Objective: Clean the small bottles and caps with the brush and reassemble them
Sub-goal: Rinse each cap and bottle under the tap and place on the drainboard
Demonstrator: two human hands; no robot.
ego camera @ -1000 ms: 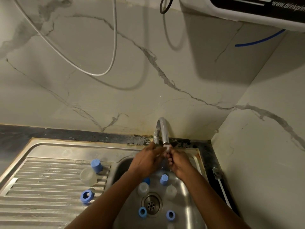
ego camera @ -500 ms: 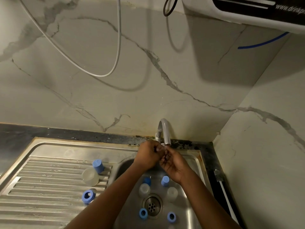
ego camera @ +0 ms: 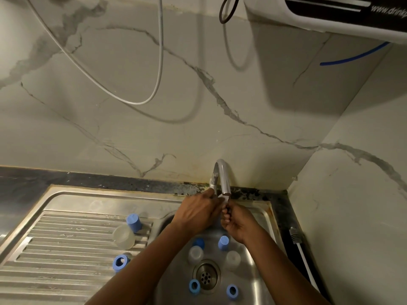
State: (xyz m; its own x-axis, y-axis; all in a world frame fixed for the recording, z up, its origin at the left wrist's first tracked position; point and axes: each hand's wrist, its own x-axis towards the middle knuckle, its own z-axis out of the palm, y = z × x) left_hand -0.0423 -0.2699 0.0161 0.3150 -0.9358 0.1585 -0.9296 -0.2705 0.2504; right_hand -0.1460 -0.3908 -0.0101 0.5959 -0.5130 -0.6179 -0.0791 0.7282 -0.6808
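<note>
Marble-veined wall (ego camera: 154, 133), covering the back and right side of the corner. Stainless sink unit (ego camera: 72, 201): ribbed drainboard (ego camera: 66, 249) at left, basin (ego camera: 174, 293) at right, drain (ego camera: 206, 276) in the basin floor. White-and-black appliance (ego camera: 330, 16), wall-mounted at upper right, partly out of view. White cable (ego camera: 132, 101), looped on the wall. Black cable (ego camera: 226, 14) and blue tube (ego camera: 352, 57), both by the appliance. White lead (ego camera: 305, 263) with grey plug, lying on the dark counter right of the basin. Curved metal tap (ego camera: 223, 175), at the basin's back edge. Left hand (ego camera: 198, 213) and right hand (ego camera: 239, 224), meeting just under the tap spout, above the basin. Left hand: fingers bent toward the spout, their tips hidden, so the grip cannot be told. Right hand: fingers curled round a small dark object (ego camera: 228, 209), too small to identify. Drainboard bottle (ego camera: 123, 236), clear, touching an upright blue cap (ego camera: 134, 221). Left basin bottle (ego camera: 195, 253) and right basin bottle (ego camera: 233, 259), clear, either side of the drain's far edge. Tipped blue cap (ego camera: 120, 263), on the drainboard, opening toward the camera. Far-left basin cap (ego camera: 198, 242), partly behind the left forearm. Far-right basin cap (ego camera: 223, 242), near the right wrist. Near-left basin cap (ego camera: 194, 287) and near-right basin cap (ego camera: 232, 290), openings showing, on the near side of the drain.
</note>
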